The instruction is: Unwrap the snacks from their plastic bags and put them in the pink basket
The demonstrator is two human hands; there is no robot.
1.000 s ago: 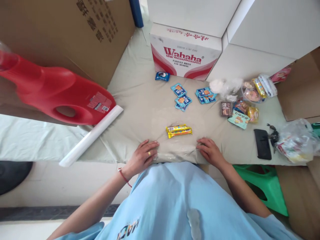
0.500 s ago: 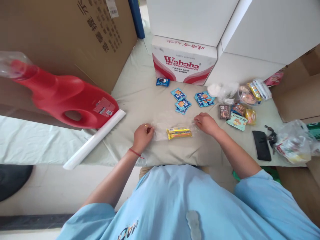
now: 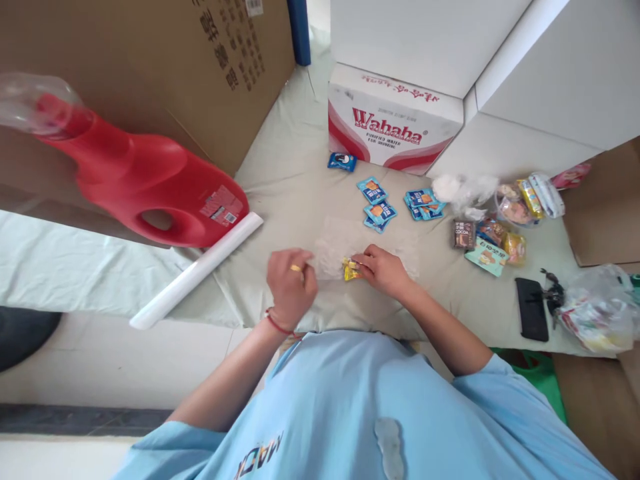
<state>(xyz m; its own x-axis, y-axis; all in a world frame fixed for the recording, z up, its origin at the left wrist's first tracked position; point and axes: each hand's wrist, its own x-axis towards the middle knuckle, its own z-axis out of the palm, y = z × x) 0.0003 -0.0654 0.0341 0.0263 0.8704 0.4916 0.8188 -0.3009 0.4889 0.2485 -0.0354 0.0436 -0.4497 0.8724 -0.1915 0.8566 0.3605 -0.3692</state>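
A clear plastic bag (image 3: 340,243) lies flat on the pale green cloth (image 3: 290,180) in front of me. My left hand (image 3: 290,283), with a ring and a red wrist cord, is closed and pinches the bag's left edge. My right hand (image 3: 383,270) is closed over the yellow snack bars (image 3: 349,269), of which only the left end shows. The bars sit at the bag's near edge; whether they are inside it I cannot tell.
A red detergent jug (image 3: 140,183) and a white roll (image 3: 197,270) lie left. Blue snack packets (image 3: 379,203), a Wahaha carton (image 3: 395,127), mixed snacks (image 3: 493,233), a black phone (image 3: 531,309) and a filled plastic bag (image 3: 595,310) lie beyond and right. Cardboard boxes stand behind.
Both hands left the near edge of the cloth and came inward. The left now pinches the clear bag's edge; the right has closed over the yellow bars.
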